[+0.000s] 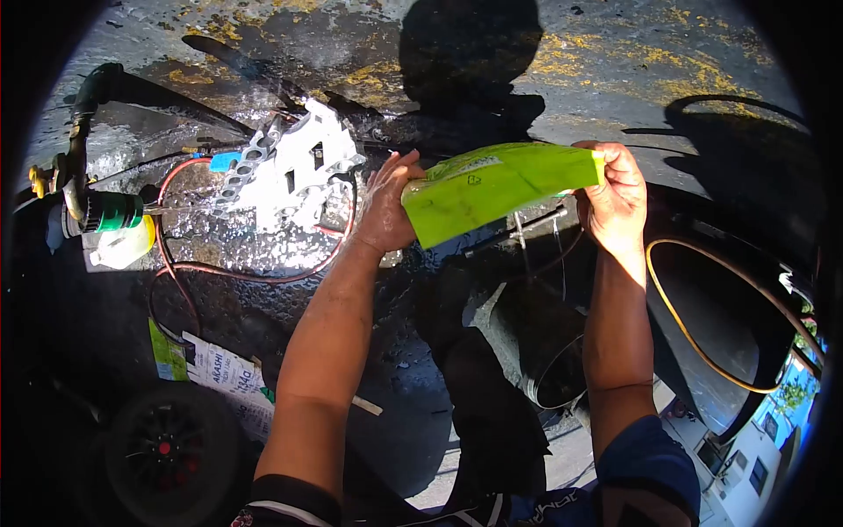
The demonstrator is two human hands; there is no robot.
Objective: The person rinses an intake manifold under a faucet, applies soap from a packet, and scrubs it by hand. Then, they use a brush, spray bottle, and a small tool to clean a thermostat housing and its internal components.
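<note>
A lime-green plastic packet (500, 189) with a small printed mark is stretched between both hands above the wet ground. My left hand (391, 202) is closed on its left end, with a thumb or finger raised past the edge. At the other end, my right hand (615, 193) grips the packet's right edge between thumb and fingers. To the left of my left hand lies a silvery cast-metal engine part (294, 167) with a row of round openings, shining wet. What the packet contains is hidden.
A red hose (263, 278) loops around the metal part. A green-collared nozzle (114, 211) and pipe stand at the left. A wheel (164, 448) and printed white cardboard (224, 373) lie lower left. A metal bucket (562, 378) sits below my hands; a yellow-brown hose (676, 325) curves at right.
</note>
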